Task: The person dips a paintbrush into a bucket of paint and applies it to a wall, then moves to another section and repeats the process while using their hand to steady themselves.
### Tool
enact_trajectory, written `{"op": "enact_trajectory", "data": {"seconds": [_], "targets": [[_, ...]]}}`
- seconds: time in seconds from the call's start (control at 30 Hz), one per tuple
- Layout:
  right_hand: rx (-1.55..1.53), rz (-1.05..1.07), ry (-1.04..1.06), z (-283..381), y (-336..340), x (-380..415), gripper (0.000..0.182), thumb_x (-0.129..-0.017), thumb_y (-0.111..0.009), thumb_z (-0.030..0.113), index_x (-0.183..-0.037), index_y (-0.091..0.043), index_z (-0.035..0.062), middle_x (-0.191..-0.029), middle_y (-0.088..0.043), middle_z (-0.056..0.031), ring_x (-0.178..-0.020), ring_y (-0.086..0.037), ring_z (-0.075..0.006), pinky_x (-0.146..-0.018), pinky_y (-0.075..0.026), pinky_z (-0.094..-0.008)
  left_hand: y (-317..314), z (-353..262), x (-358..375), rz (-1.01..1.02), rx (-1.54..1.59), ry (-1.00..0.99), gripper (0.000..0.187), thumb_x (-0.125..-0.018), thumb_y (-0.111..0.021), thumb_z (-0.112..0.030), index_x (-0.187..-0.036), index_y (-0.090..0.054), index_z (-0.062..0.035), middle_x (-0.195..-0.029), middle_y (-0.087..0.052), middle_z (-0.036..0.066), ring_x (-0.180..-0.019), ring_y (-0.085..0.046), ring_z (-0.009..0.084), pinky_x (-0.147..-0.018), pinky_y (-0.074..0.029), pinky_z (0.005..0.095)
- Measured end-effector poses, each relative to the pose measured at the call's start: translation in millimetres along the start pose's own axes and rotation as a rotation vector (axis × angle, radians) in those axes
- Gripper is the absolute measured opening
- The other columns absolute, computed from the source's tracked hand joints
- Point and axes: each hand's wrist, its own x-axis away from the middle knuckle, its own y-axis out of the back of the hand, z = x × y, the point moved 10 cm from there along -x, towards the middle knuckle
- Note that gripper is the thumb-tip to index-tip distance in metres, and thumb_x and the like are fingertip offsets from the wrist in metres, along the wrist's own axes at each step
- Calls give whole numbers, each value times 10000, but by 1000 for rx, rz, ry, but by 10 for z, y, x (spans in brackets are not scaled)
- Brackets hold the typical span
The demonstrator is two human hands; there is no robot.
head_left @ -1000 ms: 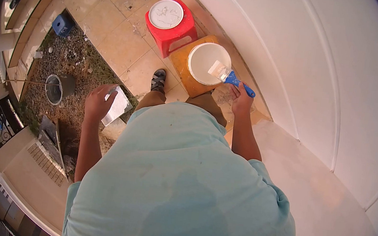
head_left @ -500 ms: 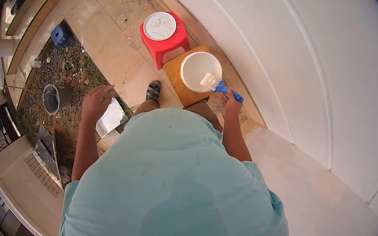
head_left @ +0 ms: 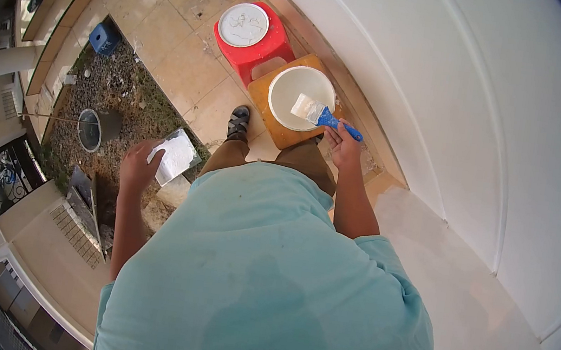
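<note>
My right hand (head_left: 345,147) is closed around the blue handle of a wide paintbrush (head_left: 327,117). White paint coats the bristles, which point left over the mouth of a white bucket (head_left: 271,96). The bucket stands on an orange-brown stool (head_left: 261,92). Out to the left, my left hand (head_left: 140,165) hangs with nothing in it, fingers loosely bent and thumb apart. In this view its thumb overlaps a white, paint-smeared flat panel (head_left: 178,159) low beside the planted strip.
A red stool (head_left: 270,48) carries a white bucket lid (head_left: 243,25) near the white wall (head_left: 458,113). On the gravelly soil stand a grey bucket (head_left: 108,125) and a blue stool (head_left: 105,38). My sandalled foot (head_left: 238,121) is on the tiles.
The brush has moved left and turned further over the bucket, with my right hand following. My left hand has dropped slightly lower. The whole view has shifted a little.
</note>
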Motion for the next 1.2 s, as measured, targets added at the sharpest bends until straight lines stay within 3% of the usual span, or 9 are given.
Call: {"op": "enact_trajectory", "data": {"seconds": [0.07,0.3,0.57,0.7,0.8,1.0,1.07,1.2], "targets": [[92,-48,-11,-63,92,-99,211,-922,-613,97,-1121,-576,38,-1029,-673,-143,-913,-691,-265,-811,-589,-363,-24,18,45,18,3,17,233,-849,-678,-216,-1061,-686,-118,-1055,-686,95,-989,-642,309,-854,-503,414],[-33,30,-13,42,-32,-105,197,-916,-609,59,-1111,-589,40,-998,-675,-127,-894,-688,-257,-807,-584,-374,-14,34,50,33,13,49,235,-853,-680,-216,-1067,-684,-120,-1057,-682,96,-998,-640,308,-855,-503,412],[454,-133,-14,154,-25,33,277,-924,-624,266,-1157,-591,120,-1048,-640,-103,-919,-670,-250,-764,-542,-384,28,166,-309,-2,85,-3,243,-864,-668,-223,-1082,-684,-116,-1076,-684,97,-1009,-639,308,-871,-499,407],[451,-198,10,191,-88,179,286,-934,-602,291,-1172,-586,134,-1059,-619,-94,-951,-652,-248,-774,-519,-399,156,300,-513,-55,183,-42,255,-875,-653,-240,-1088,-683,-104,-1104,-680,106,-1007,-642,313,-871,-501,406],[324,-272,22,118,-83,309,294,-929,-605,302,-1164,-598,124,-1004,-645,-88,-885,-665,-235,-728,-552,-377,141,514,-600,-77,253,-58,257,-876,-649,-234,-1097,-681,-106,-1088,-680,125,-1007,-640,319,-863,-503,410],[106,-316,131,91,-210,884,343,-960,-514,372,-1182,-587,122,-1045,-659,-104,-941,-650,-271,-810,-508,-440,-185,793,-777,40,274,-129,246,-870,-659,-228,-1088,-684,-116,-1063,-684,115,-971,-649,319,-832,-515,412],[-50,-259,180,79,-328,1123,377,-963,-490,383,-1225,-557,121,-1155,-643,-124,-1034,-622,-301,-888,-487,-454,-299,763,-919,100,282,-238,245,-869,-661,-227,-1087,-684,-118,-1059,-685,111,-962,-651,316,-828,-517,410],[-212,-252,320,99,-419,1708,375,-958,-487,354,-1252,-541,127,-1184,-643,-132,-1034,-627,-298,-881,-500,-455,-380,454,-1309,178,241,-453,241,-865,-667,-218,-1085,-683,-120,-1049,-691,101,-955,-656,305,-821,-521,405]]}}
